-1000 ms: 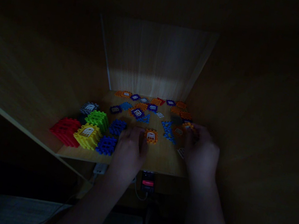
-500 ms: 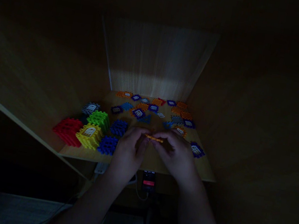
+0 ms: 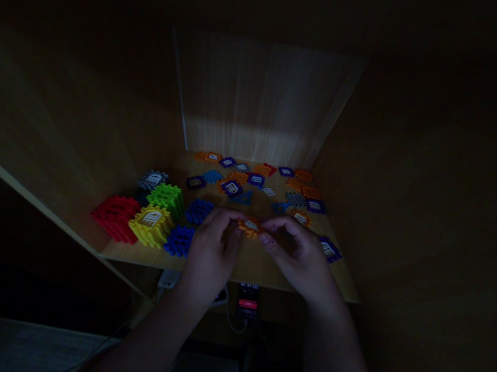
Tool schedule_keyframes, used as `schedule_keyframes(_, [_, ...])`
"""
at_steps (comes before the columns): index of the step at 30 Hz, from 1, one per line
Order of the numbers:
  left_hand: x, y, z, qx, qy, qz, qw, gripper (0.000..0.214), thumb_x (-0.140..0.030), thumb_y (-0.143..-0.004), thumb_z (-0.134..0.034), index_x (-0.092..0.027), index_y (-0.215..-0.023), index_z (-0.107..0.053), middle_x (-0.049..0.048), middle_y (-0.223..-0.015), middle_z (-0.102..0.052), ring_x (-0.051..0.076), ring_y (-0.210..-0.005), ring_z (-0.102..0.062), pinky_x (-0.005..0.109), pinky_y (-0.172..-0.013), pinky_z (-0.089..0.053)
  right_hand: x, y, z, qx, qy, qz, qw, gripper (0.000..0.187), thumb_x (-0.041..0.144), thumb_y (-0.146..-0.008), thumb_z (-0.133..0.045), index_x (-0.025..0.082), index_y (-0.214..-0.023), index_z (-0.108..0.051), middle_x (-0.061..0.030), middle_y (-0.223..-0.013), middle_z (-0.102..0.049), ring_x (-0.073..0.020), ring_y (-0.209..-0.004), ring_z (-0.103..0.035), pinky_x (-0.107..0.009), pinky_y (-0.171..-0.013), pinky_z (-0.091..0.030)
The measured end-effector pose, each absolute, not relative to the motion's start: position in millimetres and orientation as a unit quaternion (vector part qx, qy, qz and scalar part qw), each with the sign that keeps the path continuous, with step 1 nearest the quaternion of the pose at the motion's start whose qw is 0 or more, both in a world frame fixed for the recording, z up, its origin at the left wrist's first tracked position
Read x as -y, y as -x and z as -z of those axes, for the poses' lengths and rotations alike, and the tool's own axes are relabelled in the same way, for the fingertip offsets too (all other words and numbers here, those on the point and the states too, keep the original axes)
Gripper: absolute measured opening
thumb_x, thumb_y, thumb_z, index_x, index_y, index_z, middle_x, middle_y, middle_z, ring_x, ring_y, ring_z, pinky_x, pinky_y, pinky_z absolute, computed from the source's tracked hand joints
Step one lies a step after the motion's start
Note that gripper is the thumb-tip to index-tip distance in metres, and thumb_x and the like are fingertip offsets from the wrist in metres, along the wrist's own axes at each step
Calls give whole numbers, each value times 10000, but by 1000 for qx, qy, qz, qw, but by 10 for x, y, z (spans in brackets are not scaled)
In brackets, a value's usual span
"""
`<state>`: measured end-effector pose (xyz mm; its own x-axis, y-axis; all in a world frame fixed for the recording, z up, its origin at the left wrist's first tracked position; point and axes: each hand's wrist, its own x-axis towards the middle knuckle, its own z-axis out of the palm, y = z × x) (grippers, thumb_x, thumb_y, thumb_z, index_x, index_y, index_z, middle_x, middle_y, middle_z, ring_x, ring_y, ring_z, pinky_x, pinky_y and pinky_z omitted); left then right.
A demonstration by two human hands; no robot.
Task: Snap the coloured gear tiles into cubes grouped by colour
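Note:
An orange interlocking building tile (image 3: 250, 228) with a white window insert is held above the front of the wooden shelf (image 3: 257, 271). My left hand (image 3: 216, 244) pinches its left edge, and my right hand (image 3: 298, 256) grips the right edge between thumb and fingers. Left of my left hand stand stacks of matching tiles: blue (image 3: 180, 241), yellow (image 3: 149, 226), green (image 3: 166, 200) and red (image 3: 116, 217). Another blue stack (image 3: 198, 210) sits just behind my left hand. A purple window tile (image 3: 328, 249) lies flat to the right of my right hand.
Loose orange, purple and blue tiles, such as a purple one (image 3: 231, 187), are scattered across the back of the shelf. Wooden walls close in the sides and the back panel (image 3: 263, 105). Below the front edge are a phone (image 3: 247, 303) and a white cable (image 3: 231, 324).
The orange tile was seen edge-on and is now tilted, so its face with the white window shows. My right hand's grip has shifted slightly on its edge.

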<state>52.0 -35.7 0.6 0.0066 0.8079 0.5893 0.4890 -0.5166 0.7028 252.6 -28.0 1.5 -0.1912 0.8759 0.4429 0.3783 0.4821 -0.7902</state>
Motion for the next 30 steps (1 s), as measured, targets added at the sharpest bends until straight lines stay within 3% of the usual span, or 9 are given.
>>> schedule_keyframes(14, [353, -518, 11, -472, -696, -515, 164, 322, -2, -952, -554, -241, -1133, -671, 23, -1094, -769, 201, -1057, -733, 333, -961, -572, 252, -2530, 20, 729, 412, -307, 453, 176, 382, -974, -794, 297, -1116, -735, -15, -1154, -789, -232, -1102, -734, -385, -985, -559])
schedule_keyframes(21, [295, -545, 102, -492, -667, -520, 206, 328, -82, -1005, -593, -240, -1292, -579, 63, -1235, -764, 204, -1150, -749, 355, -1005, -599, 201, -2519, 32, 746, 467, -164, 445, 135, 321, -995, -761, 290, -1117, -712, -33, -1148, -790, -260, -1099, -728, -430, -994, -544])
schedule_keyframes(30, [282, -556, 69, -519, -686, -476, 184, 324, -28, -980, -576, -222, -1239, -595, 82, -1143, -786, 239, -1065, -783, 379, -913, -630, 159, -2507, 56, 774, 493, -104, 383, 100, 273, -1001, -760, 268, -1084, -705, -47, -1113, -793, -282, -1086, -693, -432, -976, -513])
